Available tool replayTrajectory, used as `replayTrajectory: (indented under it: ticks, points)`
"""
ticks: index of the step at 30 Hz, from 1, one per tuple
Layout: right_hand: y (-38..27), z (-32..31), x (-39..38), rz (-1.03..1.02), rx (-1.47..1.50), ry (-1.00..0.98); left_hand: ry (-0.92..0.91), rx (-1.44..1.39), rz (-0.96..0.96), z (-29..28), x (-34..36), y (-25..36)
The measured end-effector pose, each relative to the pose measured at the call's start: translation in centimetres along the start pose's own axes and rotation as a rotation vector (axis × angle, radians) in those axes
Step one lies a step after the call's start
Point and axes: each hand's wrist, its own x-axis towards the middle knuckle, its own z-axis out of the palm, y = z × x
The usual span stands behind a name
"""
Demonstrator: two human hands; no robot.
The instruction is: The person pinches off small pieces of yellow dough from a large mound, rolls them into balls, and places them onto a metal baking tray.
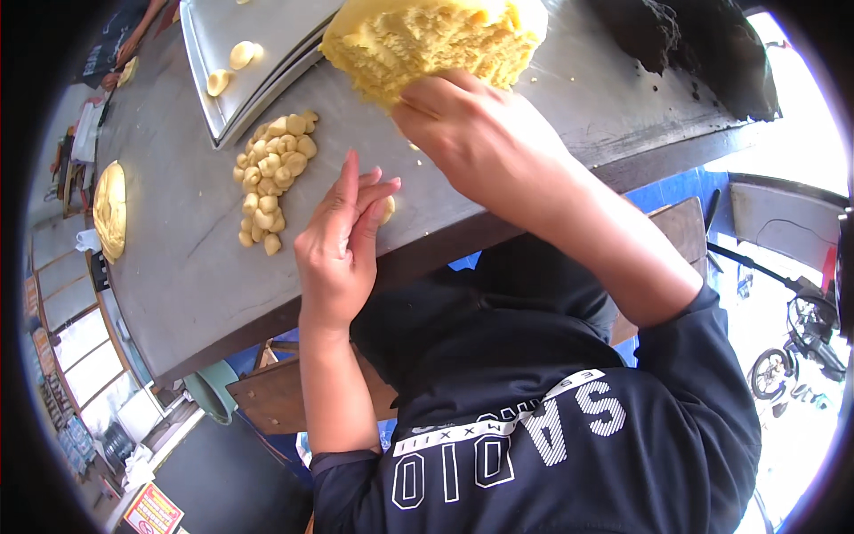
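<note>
A big lump of yellow dough (436, 40) with a rough, torn front sits at the far side of the table. My right hand (476, 133) presses its curled fingers into the lower edge of this lump; the fingertips are hidden. Nearer to me, my left hand (338, 249) is held on edge above the tabletop with its fingers stretched out. A small dough piece (388, 210) shows beside its thumb and fingertips; whether they touch it I cannot tell. Left of that hand lies a pile of small dough balls (276, 165), several of them pressed together.
Metal trays (213, 67), stacked, hold a few dough balls at the back left. A flat round of dough (110, 212) lies by the left table edge. Dark plastic (703, 53) covers the far right corner of the grey table (213, 294). Another person's arm (133, 40) shows far left.
</note>
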Motion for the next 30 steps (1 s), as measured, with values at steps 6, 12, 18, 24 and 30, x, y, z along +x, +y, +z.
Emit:
replayTrajectory:
  ticks: [6,12,18,24,30]
  points:
    - [1.1,-0.9,2.2,-0.078,0.031,-0.354,-0.271,-0.247,-0.18,-3.6,-0.2,-0.5]
    - [1.2,-0.9,-0.5,-0.136,0.307,-0.192,-0.106,-0.539,-0.426,-1.8,-1.7,-0.8]
    - [-0.3,-0.6,-1.4,0.006,0.222,-0.047,-0.045,-0.182,-0.181,-1.6,-2.5,0.3]
    - [0.1,1.6,1.4,-0.143,0.01,-0.136,0.072,0.203,-0.002,0.7,-2.3,1.7]
    - [2.1,-4.2,-3.9,0.241,0.132,0.062,0.029,-0.283,-0.163,-1.6,-3.6,1.4]
